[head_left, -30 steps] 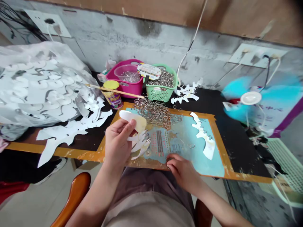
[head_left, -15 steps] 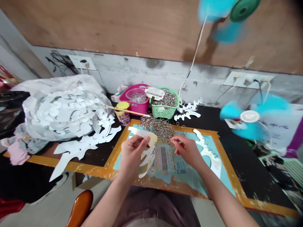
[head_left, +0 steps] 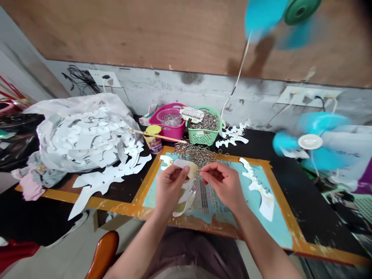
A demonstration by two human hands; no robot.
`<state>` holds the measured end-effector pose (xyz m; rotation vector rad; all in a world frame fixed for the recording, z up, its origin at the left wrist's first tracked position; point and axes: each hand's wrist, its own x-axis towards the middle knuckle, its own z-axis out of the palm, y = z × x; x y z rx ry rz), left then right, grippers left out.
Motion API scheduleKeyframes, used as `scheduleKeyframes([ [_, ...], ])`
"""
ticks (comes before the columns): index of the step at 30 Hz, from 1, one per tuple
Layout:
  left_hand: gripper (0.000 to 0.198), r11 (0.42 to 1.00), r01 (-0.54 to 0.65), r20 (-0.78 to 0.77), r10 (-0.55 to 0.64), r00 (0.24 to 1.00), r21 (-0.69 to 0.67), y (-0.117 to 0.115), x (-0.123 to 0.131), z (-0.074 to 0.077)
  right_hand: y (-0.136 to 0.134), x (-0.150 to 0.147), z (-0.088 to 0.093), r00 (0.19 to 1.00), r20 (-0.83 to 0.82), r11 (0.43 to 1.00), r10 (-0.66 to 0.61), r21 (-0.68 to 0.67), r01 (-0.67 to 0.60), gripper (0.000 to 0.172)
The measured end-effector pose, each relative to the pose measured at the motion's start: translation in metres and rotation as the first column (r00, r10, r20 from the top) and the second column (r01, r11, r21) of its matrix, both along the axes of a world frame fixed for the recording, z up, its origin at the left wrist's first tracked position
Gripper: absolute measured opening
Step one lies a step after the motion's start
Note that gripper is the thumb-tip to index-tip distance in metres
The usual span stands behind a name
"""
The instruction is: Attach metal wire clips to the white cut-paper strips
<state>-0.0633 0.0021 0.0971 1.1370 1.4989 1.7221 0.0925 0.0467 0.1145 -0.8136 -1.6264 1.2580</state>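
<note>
My left hand (head_left: 171,190) pinches a white cut-out (head_left: 181,164), its curved top showing a pale yellow patch and its scalloped strip hanging down over the teal board (head_left: 279,228). My right hand (head_left: 222,184) holds a small metal ring (head_left: 198,173) in its fingertips, just beside the cut-out.
</note>
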Motion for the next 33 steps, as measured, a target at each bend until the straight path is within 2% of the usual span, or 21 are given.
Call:
scheduleKeyframes([
  [2,0.023,0.998,-0.034,-0.15,0.04,0.988,0.044,0.0,0.0,0.003,0.003,0.003,-0.002,0.999,-0.016,0.999,0.039,-0.014,-0.04,0.013],
  [5,0.025,0.988,-0.093,-0.364,0.133,0.922,0.126,-0.002,-0.001,0.005,0.007,0.004,-0.009,0.998,-0.045,0.999,0.04,-0.013,-0.041,0.011],
  [7,0.02,0.985,-0.111,-0.438,0.157,0.885,0.128,-0.002,-0.002,0.004,0.008,0.002,-0.015,0.998,-0.054,0.999,0.029,-0.025,-0.03,0.011],
  [10,0.019,0.986,-0.143,-0.469,0.164,0.868,0.08,-0.002,-0.003,-0.001,0.008,-0.004,-0.023,0.997,-0.072,0.998,0.005,-0.069,-0.01,0.012],
  [14,0.025,0.989,-0.145,-0.346,0.148,0.927,0.034,0.0,-0.003,-0.004,0.008,-0.008,-0.025,0.996,-0.08,0.995,0.044,-0.083,-0.05,0.013],
  [18,0.02,1.0,-0.017,-0.081,0.015,0.997,-0.024,0.002,-0.003,-0.002,0.009,-0.006,-0.022,0.994,-0.041,0.994,0.105,-0.039,-0.107,0.014],
  [21,0.02,0.999,0.042,0.044,-0.041,0.998,-0.034,0.003,-0.003,-0.002,0.009,-0.006,-0.02,0.999,-0.01,0.999,0.043,-0.033,-0.043,0.016],
  [25,0.022,0.998,0.052,0.124,-0.049,0.991,-0.022,0.002,0.004,-0.002,0.004,-0.006,-0.015,0.997,0.039,0.998,-0.066,-0.018,0.066,0.015],
  [29,0.025,0.998,0.064,0.167,-0.065,0.984,0.013,0.002,0.021,-0.002,-0.003,0.0,-0.012,0.977,0.076,0.978,-0.2,0.067,0.196,0.01],
  [33,0.023,0.99,0.1,0.231,-0.12,0.965,0.099,0.004,0.045,-0.004,-0.007,0.019,-0.012,0.975,0.059,0.976,-0.215,0.023,0.214,0.012],
])
